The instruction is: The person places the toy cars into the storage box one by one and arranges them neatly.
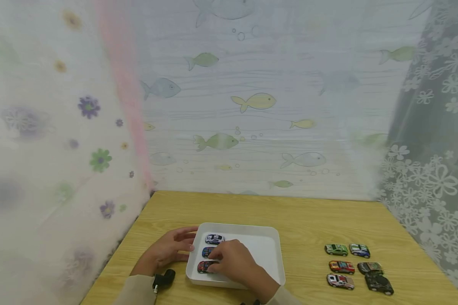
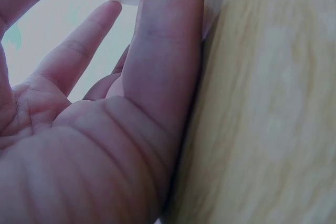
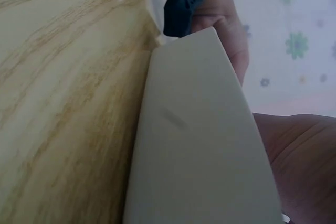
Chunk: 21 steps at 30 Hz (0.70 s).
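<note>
A white tray [image 1: 248,231] sits on the table, holding a column of toy cars along its left side. At the far end is a white toy car [image 1: 215,239], with a blue toy car [image 1: 207,252] below it and a red-and-black toy car [image 1: 203,267] nearest me. My right hand [image 1: 238,260] reaches into the tray and pinches the red-and-black car between thumb and fingertips, its fingers partly covering the blue car. Beside the tray's left wall rests my left hand [image 1: 171,248], fingers extended against it; the left wrist view shows this hand's palm [image 2: 89,129] low along the tabletop.
On the table's right side stand several more toy cars, among them a green one [image 1: 336,250], a red-and-yellow one [image 1: 342,267] and a black one [image 1: 379,284]. A black wrist device [image 1: 164,279] sits at my left wrist. Patterned curtains [image 1: 259,148] enclose the table.
</note>
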Each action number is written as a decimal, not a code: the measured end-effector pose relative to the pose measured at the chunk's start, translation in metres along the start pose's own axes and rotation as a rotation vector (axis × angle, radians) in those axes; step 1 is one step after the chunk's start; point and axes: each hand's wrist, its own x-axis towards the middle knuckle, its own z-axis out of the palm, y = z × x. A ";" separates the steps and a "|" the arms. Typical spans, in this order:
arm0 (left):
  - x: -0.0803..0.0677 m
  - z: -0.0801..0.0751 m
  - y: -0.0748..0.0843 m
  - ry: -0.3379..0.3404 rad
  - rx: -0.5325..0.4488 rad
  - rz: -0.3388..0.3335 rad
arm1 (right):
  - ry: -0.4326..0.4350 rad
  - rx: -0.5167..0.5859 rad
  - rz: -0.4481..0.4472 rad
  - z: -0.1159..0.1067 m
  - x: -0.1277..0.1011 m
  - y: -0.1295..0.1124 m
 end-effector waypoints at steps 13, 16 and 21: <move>0.001 0.002 0.000 0.026 0.013 -0.009 | 0.036 0.096 -0.016 -0.033 -0.009 0.012; 0.002 0.002 0.000 0.029 0.010 -0.005 | 0.065 0.063 -0.023 -0.044 -0.015 0.020; 0.001 0.002 -0.001 0.026 0.007 0.000 | 0.110 0.034 -0.034 -0.060 -0.028 0.037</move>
